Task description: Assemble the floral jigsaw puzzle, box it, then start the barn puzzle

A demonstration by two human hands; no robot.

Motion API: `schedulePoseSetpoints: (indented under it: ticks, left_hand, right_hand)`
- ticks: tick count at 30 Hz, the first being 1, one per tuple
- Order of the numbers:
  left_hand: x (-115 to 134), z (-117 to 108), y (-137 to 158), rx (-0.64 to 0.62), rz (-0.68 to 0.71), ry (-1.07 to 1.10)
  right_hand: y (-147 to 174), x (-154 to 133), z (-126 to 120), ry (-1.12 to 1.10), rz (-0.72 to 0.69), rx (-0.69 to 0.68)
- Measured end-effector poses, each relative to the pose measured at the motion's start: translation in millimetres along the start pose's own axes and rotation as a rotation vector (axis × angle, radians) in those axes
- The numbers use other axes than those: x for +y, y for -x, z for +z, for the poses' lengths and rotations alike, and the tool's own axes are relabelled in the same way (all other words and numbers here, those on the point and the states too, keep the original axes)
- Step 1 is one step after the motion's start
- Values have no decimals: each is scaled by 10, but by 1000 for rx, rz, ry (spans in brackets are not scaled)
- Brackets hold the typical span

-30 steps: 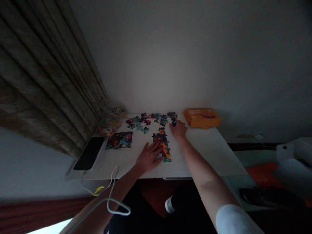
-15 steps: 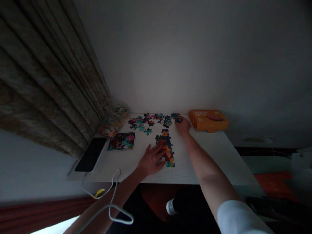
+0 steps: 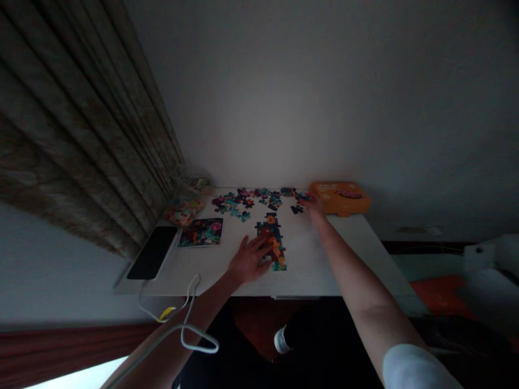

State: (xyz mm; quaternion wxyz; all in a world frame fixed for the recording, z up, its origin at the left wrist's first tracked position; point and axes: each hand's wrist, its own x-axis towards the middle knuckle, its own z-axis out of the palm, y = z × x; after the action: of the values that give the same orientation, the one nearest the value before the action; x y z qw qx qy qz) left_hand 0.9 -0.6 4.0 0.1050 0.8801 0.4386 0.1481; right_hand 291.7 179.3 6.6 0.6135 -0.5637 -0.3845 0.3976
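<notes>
- Left hand (image 3: 249, 262), just below frame centre: lay flat with fingers spread, released rather than clenched; fingertips rested over the left edge of the assembled strip.
- Right hand (image 3: 315, 206), right of centre: fingers bent down at a small group of dark blue, multicoloured cardboard puzzle pieces (image 3: 302, 195). Whether it grasped one could not be told.
- Partly assembled jigsaw strip (image 3: 277, 243), brown, orange and dark blue cardboard: at frame centre, longer from top to bottom than across, flat on the table, knobbed edges visible at its right.
- Single dark puzzle piece (image 3: 297, 209): apart from the strip, just below and left of the right fingers.
- Loose teal, pink and dark cardboard puzzle pieces (image 3: 232, 204): spread above and left of the strip.
- Orange cardboard box with pale lettering (image 3: 344, 199): right of centre, just beside the right hand.
- Rectangular printed card with flowers on a dark ground (image 3: 201, 233): left of centre.
- Clear plastic bag of colourful contents (image 3: 185, 208): above the card, near the curtain.
- Black-screened phone (image 3: 153, 253): left side; white cable (image 3: 198, 346) ran below it.
- White table (image 3: 308, 270): bore all these items.
- Patterned, pleated fabric curtain (image 3: 81, 119): upper left.
</notes>
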Motion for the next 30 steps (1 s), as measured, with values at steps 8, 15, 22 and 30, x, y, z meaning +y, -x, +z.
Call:
schedulePoseSetpoints:
  ticks: [8, 15, 22, 30]
  left_hand:
    - [11, -10, 2, 4, -1, -18]
    - [14, -17, 10, -2, 13, -38]
    - [-9, 12, 14, 18, 22, -34]
    - [-11, 12, 16, 1, 18, -37]
  right_hand:
    - [855, -65, -183, 100, 8, -324]
    - [1249, 184, -219, 165, -52, -389]
    - [1267, 232, -224, 127, -98, -303]
    - [1234, 297, -261, 61, -102, -159]
